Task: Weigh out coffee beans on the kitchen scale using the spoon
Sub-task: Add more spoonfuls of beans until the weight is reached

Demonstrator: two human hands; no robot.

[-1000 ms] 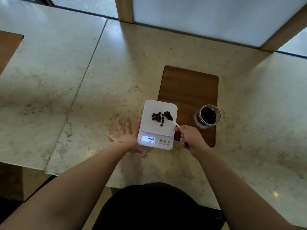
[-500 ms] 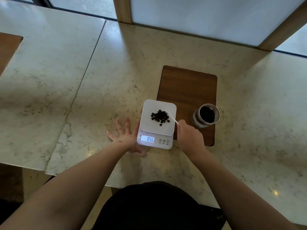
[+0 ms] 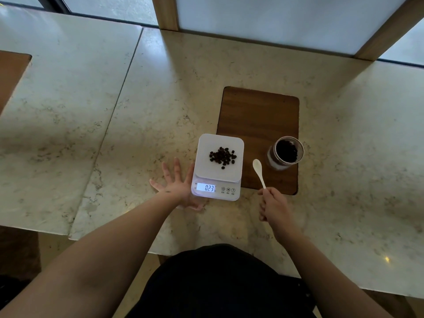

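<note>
A white kitchen scale (image 3: 202, 173) stands on the marble counter with a small heap of dark coffee beans (image 3: 223, 156) on its platform. Its lit display reads 0.23. My left hand (image 3: 177, 188) lies flat on the counter, fingers spread, touching the scale's left side. My right hand (image 3: 273, 204) grips the handle of a white spoon (image 3: 258, 170), whose empty bowl hangs over the board between the scale and an open glass jar (image 3: 286, 152) of beans.
The jar stands on a brown wooden board (image 3: 257, 118) set into the counter behind the scale. A counter seam (image 3: 114, 115) runs far left. Window frames and wooden posts (image 3: 166, 12) line the back edge. The near counter edge lies by my body.
My right hand drew the spoon off the scale platform to the right and back. The beans now lie in one tighter heap. The display changed from 0.55 to 0.23.
</note>
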